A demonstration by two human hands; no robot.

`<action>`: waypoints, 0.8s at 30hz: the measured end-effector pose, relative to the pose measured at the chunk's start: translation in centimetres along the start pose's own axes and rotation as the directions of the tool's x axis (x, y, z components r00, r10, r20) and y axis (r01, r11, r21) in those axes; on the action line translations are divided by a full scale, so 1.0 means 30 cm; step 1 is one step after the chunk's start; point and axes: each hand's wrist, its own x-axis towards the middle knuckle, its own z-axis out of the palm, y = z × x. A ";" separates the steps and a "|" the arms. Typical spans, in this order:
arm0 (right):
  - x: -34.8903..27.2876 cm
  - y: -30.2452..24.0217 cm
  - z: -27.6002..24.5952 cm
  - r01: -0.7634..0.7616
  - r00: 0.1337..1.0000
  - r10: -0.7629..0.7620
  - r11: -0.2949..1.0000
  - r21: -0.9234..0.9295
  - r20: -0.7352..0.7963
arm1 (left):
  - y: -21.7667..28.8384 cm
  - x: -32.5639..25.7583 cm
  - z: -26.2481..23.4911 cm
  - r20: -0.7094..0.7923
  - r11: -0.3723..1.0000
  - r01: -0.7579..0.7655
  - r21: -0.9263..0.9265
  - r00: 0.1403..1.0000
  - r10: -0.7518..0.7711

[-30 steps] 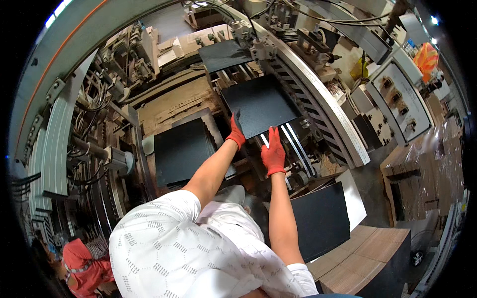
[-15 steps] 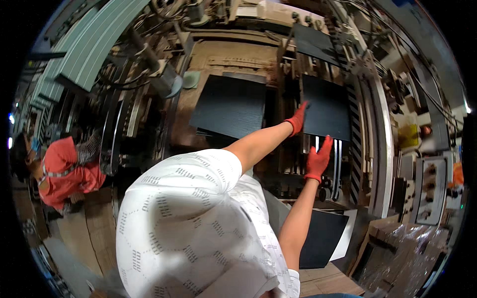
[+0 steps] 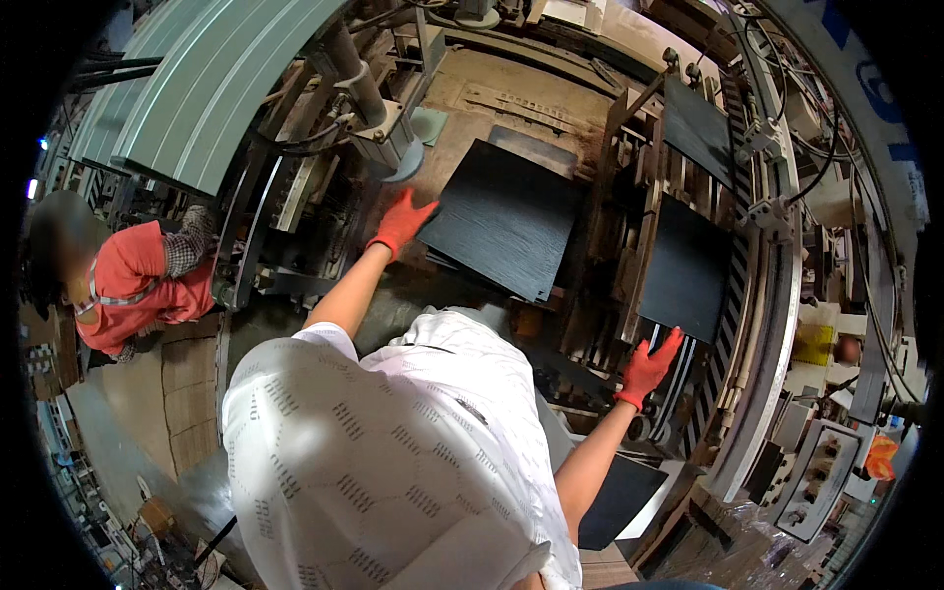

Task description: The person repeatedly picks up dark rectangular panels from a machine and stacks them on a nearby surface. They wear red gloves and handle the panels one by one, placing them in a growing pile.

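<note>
My left hand [image 3: 401, 222], in a red glove, is at the left corner of a stack of black panels [image 3: 503, 218]. Its fingers are spread and hold nothing; whether the fingertips touch the top panel I cannot tell. My right hand [image 3: 649, 370], gloved in red too, is by the near edge of another black panel [image 3: 685, 267], which lies on the rails at the right. The thumb and fingers there are apart, with nothing between them. Farther along the same rails sits a third black panel [image 3: 699, 128].
A post with a round foot [image 3: 393, 147] stands left of the stack, under grey-green ribbed covers [image 3: 226, 88]. Along the right run a metal rail [image 3: 777, 344] and a control box [image 3: 818, 480]. A co-worker in a red vest [image 3: 138, 280] bends at the far left.
My left hand has moved left, from the panel on the rails to the stack's left corner. My right hand stays near the rail panel's near edge. The whole view has turned somewhat.
</note>
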 end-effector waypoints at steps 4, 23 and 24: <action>0.010 0.022 0.010 0.006 1.000 -0.006 1.000 -0.019 0.003 | -0.191 0.045 0.108 0.439 0.970 -0.162 -0.181 0.869 0.227; 0.003 0.026 0.027 -0.007 1.000 0.007 1.000 -0.002 0.000 | -0.231 0.078 0.215 0.483 0.957 -0.234 -0.172 0.827 0.289; 0.003 0.022 0.029 -0.006 1.000 0.006 1.000 -0.009 -0.002 | -0.220 0.065 0.201 0.488 0.949 -0.303 -0.089 0.817 0.307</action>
